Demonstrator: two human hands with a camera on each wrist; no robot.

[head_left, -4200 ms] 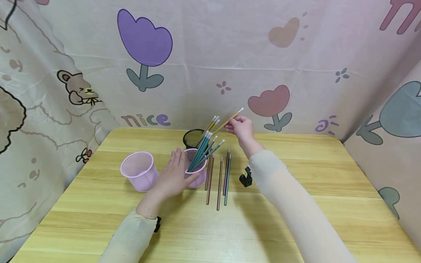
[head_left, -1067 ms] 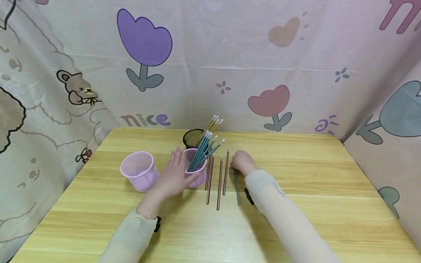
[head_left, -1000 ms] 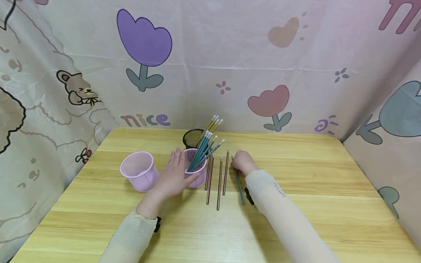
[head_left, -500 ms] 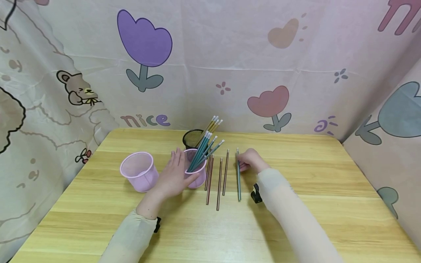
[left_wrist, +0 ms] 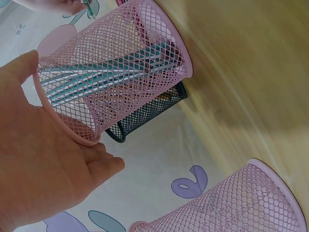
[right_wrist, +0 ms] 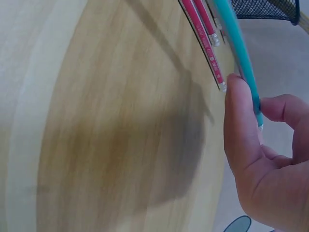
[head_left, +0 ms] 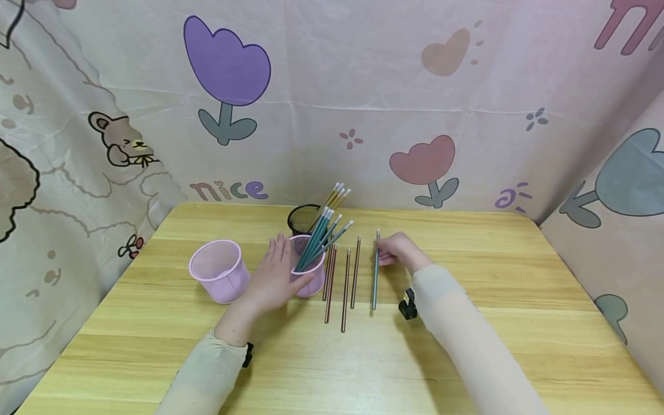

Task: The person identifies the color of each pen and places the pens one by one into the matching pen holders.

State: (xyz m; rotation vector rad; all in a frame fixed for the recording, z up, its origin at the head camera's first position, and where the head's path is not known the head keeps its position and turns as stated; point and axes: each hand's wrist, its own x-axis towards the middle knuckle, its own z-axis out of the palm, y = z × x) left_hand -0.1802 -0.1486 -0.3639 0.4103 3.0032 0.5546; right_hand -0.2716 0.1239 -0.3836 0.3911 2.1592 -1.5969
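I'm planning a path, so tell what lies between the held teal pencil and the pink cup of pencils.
Four red pencils lie on the table between the teal pencil and the cup, as the head view shows.

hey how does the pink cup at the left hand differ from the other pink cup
The first cup holds teal pencils; no pencils show in the other cup. The left hand touches the first cup's rim; no hand is on the other cup's rim. Both are upright pink mesh cups.

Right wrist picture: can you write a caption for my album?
Right hand pinching a teal pencil over the table, with red pencils and a black cup nearby.
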